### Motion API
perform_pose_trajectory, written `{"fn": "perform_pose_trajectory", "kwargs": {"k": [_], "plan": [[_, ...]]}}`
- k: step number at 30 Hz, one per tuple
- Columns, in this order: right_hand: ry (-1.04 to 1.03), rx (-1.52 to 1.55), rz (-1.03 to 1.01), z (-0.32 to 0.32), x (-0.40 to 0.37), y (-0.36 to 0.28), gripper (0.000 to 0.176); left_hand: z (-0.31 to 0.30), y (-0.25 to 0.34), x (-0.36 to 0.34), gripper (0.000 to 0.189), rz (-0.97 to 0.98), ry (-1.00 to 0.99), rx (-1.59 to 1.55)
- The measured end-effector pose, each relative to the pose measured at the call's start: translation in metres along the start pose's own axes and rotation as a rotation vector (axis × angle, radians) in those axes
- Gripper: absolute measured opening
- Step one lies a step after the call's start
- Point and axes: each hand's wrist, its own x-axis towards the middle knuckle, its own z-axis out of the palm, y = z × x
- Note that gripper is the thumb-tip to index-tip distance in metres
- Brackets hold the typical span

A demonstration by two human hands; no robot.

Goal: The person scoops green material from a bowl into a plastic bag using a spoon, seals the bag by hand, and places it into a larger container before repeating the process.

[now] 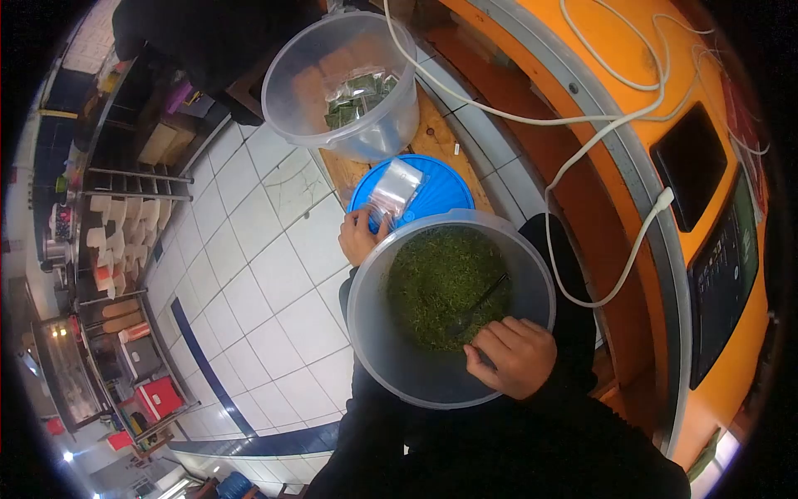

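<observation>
Between my legs stands a translucent plastic bucket [372, 353], partly filled with finely chopped green herbs [436, 283]. A dark utensil, perhaps a spoon [478, 310], lies in the herbs. My right hand [515, 356] is closed over the bucket's near right side, close to one end of the utensil. What its fingers hold, if anything, is hidden. My left hand [362, 237] pinches the lower edge of a stack of clear plastic bags [396, 190]. Those bags rest on a ribbed blue lid [449, 187] just beyond the bucket.
A second translucent bucket [287, 112] holds filled packets of green herbs [359, 98] on a wooden bench [432, 133]. To the right, an orange counter [615, 41] carries a white cable [582, 166] and a dark phone [692, 166]. A person in dark clothing [208, 41] is at upper left.
</observation>
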Motion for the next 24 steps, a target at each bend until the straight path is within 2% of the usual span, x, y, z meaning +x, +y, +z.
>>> {"fn": "perform_pose_trajectory", "kwargs": {"k": [8,15,24], "plan": [[-0.018,-0.008,0.013,-0.001,0.0,-0.001,0.02,0.004,-0.013,-0.003,0.044,0.075,-0.067,0.021],[0.0,-0.011,0.019,0.003,-0.002,0.0,0.02,-0.006,0.005,0.002,0.048,-0.001,-0.059,0.04],[-0.001,-0.005,0.029,0.007,-0.005,0.001,0.02,0.003,-0.002,-0.001,0.04,-0.029,-0.03,-0.044]]}}
